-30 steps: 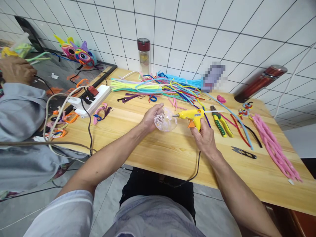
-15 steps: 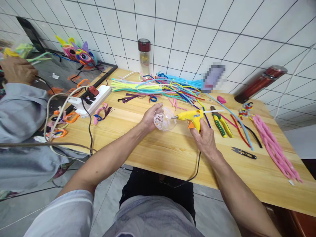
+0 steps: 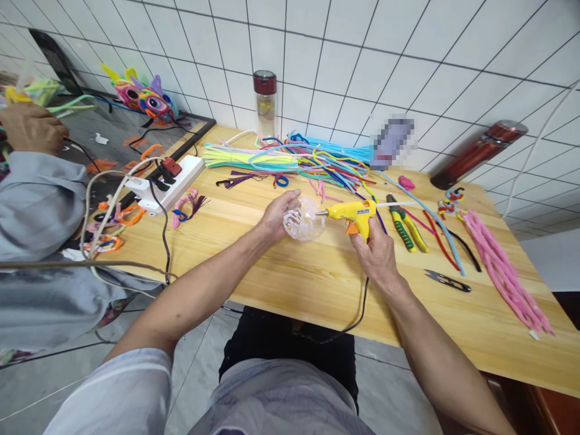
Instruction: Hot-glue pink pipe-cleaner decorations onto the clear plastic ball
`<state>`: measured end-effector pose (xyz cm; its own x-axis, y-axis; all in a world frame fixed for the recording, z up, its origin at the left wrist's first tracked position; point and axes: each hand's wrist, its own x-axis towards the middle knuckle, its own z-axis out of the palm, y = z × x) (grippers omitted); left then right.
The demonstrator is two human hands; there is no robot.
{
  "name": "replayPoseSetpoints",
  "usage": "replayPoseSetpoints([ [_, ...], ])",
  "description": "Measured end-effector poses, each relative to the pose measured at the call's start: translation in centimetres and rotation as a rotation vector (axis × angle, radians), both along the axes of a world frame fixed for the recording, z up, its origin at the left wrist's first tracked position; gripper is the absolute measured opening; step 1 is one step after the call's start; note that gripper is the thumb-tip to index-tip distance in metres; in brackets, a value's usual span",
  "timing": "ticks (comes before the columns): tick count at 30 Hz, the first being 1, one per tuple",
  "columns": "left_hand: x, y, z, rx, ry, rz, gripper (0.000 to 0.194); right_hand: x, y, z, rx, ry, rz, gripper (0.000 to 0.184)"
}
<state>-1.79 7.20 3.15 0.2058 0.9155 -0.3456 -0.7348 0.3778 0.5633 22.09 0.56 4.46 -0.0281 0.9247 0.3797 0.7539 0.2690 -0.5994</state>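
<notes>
My left hand (image 3: 278, 217) is closed around the left side of a clear round ball (image 3: 310, 226), which has a pale pink-white coil on its left part. My right hand (image 3: 375, 251) grips a yellow hot glue gun (image 3: 351, 212) by its handle, a finger near the orange trigger. The gun's metal nozzle points left and meets or nearly meets the ball's right side; I cannot tell if they touch. A white glue stick (image 3: 399, 204) sticks out of the gun's back. The gun's black cord hangs down past the table's front edge.
Behind my hands lie bundled pipe cleaners (image 3: 254, 158). Green-and-yellow pliers (image 3: 402, 226), small snips (image 3: 447, 280) and pink fuzzy strips (image 3: 505, 272) lie to the right. A glass bottle (image 3: 265, 106), a red flask (image 3: 480, 154) and a white power strip (image 3: 174, 184) stand around. A co-worker's hand (image 3: 34, 130) is at far left.
The clear ball has turned slightly in my left hand, and its coil faces a little differently. The glue gun has barely shifted.
</notes>
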Motion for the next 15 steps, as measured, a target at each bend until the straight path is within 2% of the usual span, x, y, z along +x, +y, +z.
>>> replayPoseSetpoints([
  [7, -0.10, 0.10, 0.28, -0.037, -0.045, -0.010, 0.023, 0.11, -0.10, 0.00, -0.003, 0.005, 0.006, 0.019],
  [15, 0.01, -0.23, 0.64, -0.039, -0.050, -0.006, 0.027, 0.08, -0.03, -0.15, -0.070, 0.115, 0.001, 0.021],
])
